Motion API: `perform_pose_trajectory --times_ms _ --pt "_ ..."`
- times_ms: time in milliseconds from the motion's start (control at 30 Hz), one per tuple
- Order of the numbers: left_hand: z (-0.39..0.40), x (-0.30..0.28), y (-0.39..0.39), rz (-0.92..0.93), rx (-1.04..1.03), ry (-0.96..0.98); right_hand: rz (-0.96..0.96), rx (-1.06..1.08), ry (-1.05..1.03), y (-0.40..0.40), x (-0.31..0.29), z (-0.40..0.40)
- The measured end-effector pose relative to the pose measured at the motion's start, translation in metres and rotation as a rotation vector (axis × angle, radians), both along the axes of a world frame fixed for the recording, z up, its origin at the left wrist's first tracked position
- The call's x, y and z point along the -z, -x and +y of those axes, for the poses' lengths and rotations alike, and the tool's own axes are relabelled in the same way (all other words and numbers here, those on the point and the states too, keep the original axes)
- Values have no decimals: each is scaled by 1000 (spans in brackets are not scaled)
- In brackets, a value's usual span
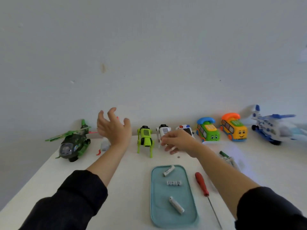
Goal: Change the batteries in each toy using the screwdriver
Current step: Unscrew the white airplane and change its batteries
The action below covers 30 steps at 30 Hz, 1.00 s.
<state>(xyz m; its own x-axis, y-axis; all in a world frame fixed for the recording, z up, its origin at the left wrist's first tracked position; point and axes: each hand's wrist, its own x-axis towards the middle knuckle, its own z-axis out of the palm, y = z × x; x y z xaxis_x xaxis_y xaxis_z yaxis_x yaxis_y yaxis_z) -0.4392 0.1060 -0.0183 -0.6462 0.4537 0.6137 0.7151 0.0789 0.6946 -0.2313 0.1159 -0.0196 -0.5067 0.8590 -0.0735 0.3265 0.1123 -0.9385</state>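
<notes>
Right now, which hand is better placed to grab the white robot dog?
Right. The right hand hovers open directly in front of the white robot dog; the left hand is raised open farther left, beyond the green robot dog.

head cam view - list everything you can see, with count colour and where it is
helicopter: 1, green and black, far left of the table
robot dogs: 2, one green, one white, back row centre
police car: 1, white, behind the right hand
bus phones: 2, green with blue handset, yellow with orange handset, back right
plane: 1, white and blue, far right
tray: 1, teal, front centre
batteries: 2 loose, white, on the tray, one at the back, one nearer
small white block: 1, mid tray, too blurred to identify
screwdriver: 1, red handle, right of the tray
table: 1, white
left hand: raised, fingers spread, empty
right hand: over the white dog; grip unclear
sleeves: 2, black
</notes>
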Motion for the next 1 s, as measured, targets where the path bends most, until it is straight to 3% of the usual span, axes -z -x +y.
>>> perform_pose_trajectory --times_ms 67,167,333,433,500,567,633,733,800,1000 --pt "9 -8 -52 -5 114 1 48 161 -72 -47 -12 3" --pt "17 -13 -128 9 246 25 -34 431 -251 -126 -15 13" --pt "16 -3 -256 94 517 60 -335 979 -454 -284 5 15" --pt "15 10 -330 248 743 145 -592 1194 -384 -375 20 6" --pt "14 23 -371 472 851 347 -740 1228 -268 -418 30 4" --pt "11 40 -401 711 892 696 -830 1181 -179 -445 39 6" --pt "7 58 -422 797 904 1010 -798 1150 -150 -462 47 12" --pt "9 77 -434 785 894 1235 -471 1230 -142 -472 58 24" --pt "11 77 -434 781 902 1255 -301 1271 -111 -476 66 29" --pt "11 75 -435 798 909 1236 -168 1313 -101 -477 86 31"
